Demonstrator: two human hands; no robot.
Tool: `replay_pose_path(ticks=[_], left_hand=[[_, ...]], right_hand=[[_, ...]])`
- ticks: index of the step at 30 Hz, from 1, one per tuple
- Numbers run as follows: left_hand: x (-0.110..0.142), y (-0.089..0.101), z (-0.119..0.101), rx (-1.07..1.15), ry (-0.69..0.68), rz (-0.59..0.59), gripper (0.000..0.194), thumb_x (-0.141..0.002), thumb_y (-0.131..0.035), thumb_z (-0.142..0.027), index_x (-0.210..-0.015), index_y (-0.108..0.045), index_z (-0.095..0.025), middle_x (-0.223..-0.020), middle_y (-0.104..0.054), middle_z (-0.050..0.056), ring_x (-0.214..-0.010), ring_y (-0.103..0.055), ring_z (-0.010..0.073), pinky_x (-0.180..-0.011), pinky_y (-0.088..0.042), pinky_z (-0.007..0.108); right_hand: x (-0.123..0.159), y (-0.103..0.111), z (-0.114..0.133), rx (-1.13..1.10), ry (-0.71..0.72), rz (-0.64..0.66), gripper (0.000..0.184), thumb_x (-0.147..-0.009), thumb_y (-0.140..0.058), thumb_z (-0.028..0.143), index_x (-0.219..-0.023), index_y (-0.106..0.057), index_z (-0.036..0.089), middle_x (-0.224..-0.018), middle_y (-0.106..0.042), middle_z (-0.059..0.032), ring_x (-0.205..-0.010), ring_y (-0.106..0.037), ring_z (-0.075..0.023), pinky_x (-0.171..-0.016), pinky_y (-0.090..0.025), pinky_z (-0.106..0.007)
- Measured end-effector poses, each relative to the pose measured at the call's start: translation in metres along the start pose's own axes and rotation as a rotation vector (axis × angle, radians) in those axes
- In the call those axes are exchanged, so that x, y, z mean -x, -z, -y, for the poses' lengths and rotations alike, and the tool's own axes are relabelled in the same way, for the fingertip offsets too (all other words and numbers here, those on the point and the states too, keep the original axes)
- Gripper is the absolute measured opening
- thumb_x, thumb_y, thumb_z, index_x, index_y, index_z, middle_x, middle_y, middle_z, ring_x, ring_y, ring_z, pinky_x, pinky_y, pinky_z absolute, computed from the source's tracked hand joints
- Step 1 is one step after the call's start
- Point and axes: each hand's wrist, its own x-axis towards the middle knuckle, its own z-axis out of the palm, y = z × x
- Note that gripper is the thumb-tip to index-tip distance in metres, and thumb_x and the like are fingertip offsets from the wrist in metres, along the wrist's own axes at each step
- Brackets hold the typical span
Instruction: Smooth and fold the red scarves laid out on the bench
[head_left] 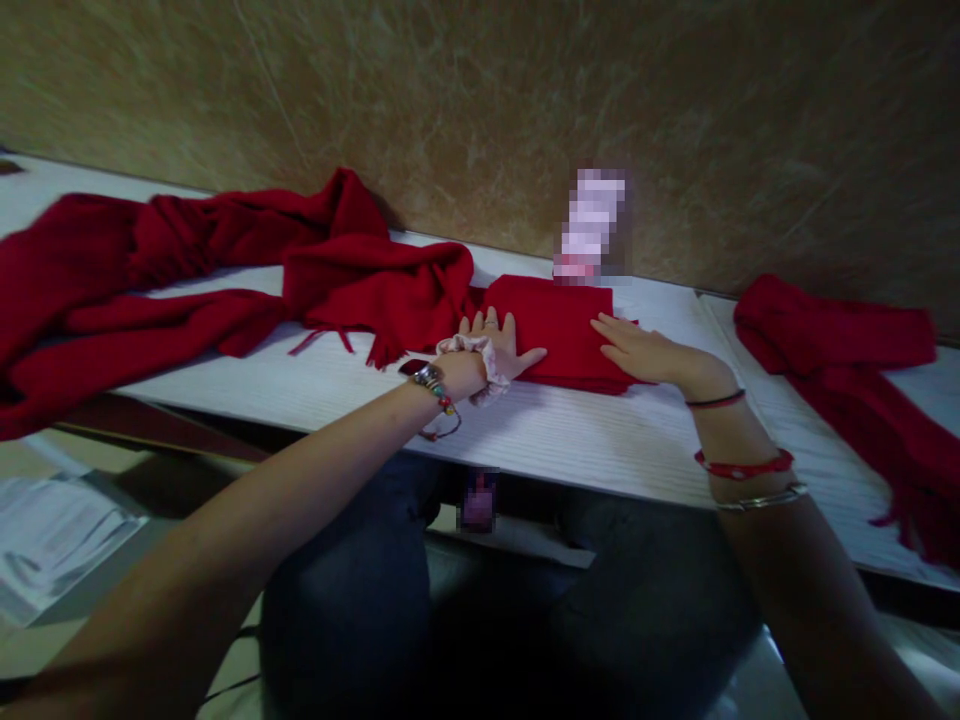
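Observation:
A folded red scarf (562, 325) lies flat in a neat rectangle on the white table (585, 440). My left hand (499, 340) rests on its left side, palm down with fingers spread. On its right edge my right hand (637, 352) lies flat, fingers stretched out toward the left. Neither hand grips anything. Just left of the folded scarf sits a loose, crumpled red scarf (375, 285) with fringe hanging toward the front.
More red scarves (82, 260) are heaped at the left. Another red scarf (847, 350) lies at the right. A blurred pink-white item (592, 220) leans by the marbled wall (480, 110). Below left is a container of white packets (60, 540).

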Motion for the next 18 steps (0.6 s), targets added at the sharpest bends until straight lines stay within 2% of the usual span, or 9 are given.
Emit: replay_pose_path(ticks=[2,4,7,9,13,15,18], left_hand=[[-0.003,-0.002,-0.01,-0.028,-0.044,0.019,0.07,-0.086,-0.028,-0.059,-0.139,-0.026,-0.014,-0.139,-0.033,0.014,-0.13,-0.024,0.0329,-0.104,-0.019,0.048],[-0.006,-0.004,-0.019,-0.052,-0.119,0.011,0.071,-0.086,-0.025,-0.059,-0.137,-0.029,-0.011,-0.135,-0.039,0.017,-0.127,-0.029,0.0333,-0.104,-0.016,0.05],[-0.008,-0.007,-0.028,-0.072,-0.21,-0.034,0.065,-0.089,-0.025,-0.055,-0.135,-0.033,-0.01,-0.127,-0.048,0.018,-0.123,-0.037,0.0327,-0.103,-0.014,0.053],[-0.009,-0.007,-0.027,-0.073,-0.255,-0.052,0.057,-0.091,-0.025,-0.049,-0.134,-0.036,-0.013,-0.125,-0.051,0.016,-0.119,-0.042,0.0307,-0.103,-0.012,0.054],[-0.009,0.002,-0.007,-0.034,-0.284,-0.112,0.045,-0.094,-0.021,-0.04,-0.128,-0.044,-0.021,-0.128,-0.049,0.008,-0.119,-0.043,0.0241,-0.105,-0.01,0.052],[-0.006,0.006,0.01,-0.042,-0.228,-0.181,0.047,-0.094,-0.021,-0.043,-0.129,-0.043,-0.021,-0.136,-0.041,0.008,-0.125,-0.035,0.0259,-0.105,-0.01,0.052],[-0.001,0.008,0.04,-0.065,-0.103,-0.239,0.054,-0.091,-0.026,-0.05,-0.134,-0.035,-0.02,-0.144,-0.024,0.007,-0.131,-0.018,0.0318,-0.104,-0.007,0.054]], right_hand=[[0.007,0.008,0.003,0.059,-0.115,0.03,0.053,-0.084,-0.032,0.028,-0.137,-0.032,0.018,-0.144,-0.028,-0.0095,-0.13,-0.026,-0.0303,-0.099,-0.028,-0.059],[0.011,0.015,0.01,0.112,-0.164,-0.043,0.053,-0.085,-0.031,0.028,-0.136,-0.033,0.017,-0.145,-0.026,-0.0099,-0.131,-0.022,-0.032,-0.098,-0.026,-0.062],[0.007,0.016,0.023,0.103,-0.082,-0.187,0.052,-0.088,-0.026,0.032,-0.136,-0.032,0.014,-0.146,-0.023,-0.0113,-0.132,-0.019,-0.0309,-0.099,-0.026,-0.059],[0.001,0.011,0.028,0.039,-0.021,-0.169,0.052,-0.089,-0.025,0.035,-0.137,-0.031,0.016,-0.145,-0.025,-0.0102,-0.132,-0.021,-0.0303,-0.099,-0.028,-0.057],[-0.008,-0.001,0.021,-0.051,0.011,-0.092,0.052,-0.088,-0.025,0.041,-0.137,-0.031,0.023,-0.144,-0.029,-0.0078,-0.13,-0.024,-0.0326,-0.099,-0.024,-0.062],[-0.008,-0.005,0.008,-0.072,0.009,-0.075,0.054,-0.088,-0.026,0.043,-0.138,-0.03,0.024,-0.144,-0.028,-0.0077,-0.13,-0.023,-0.0335,-0.098,-0.022,-0.064],[-0.004,-0.006,-0.016,-0.106,-0.003,-0.057,0.054,-0.086,-0.03,0.045,-0.137,-0.031,0.026,-0.144,-0.029,-0.0061,-0.13,-0.023,-0.0332,-0.099,-0.023,-0.064]])
